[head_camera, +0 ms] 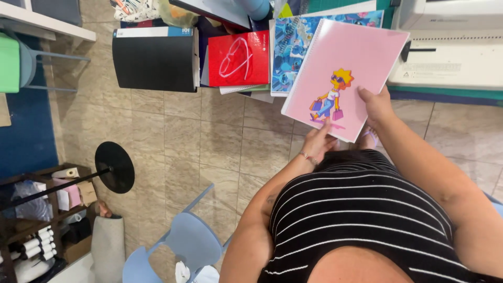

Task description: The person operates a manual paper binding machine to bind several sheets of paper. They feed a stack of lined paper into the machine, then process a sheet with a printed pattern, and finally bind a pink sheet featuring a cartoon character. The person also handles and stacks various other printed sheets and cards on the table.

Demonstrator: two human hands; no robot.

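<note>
Tiled floor (pixel 183 141), blue chair (pixel 188 243), red notebook (pixel 238 57) beside held pink notebook (pixel 346 73).

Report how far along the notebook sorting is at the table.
Done: a red notebook, a black folder and a blue patterned notebook already lie on the table. In hand: the pink spiral notebook, gripped by the left hand at its lower edge and the right hand at its side. Left: it is not yet put down.
</note>
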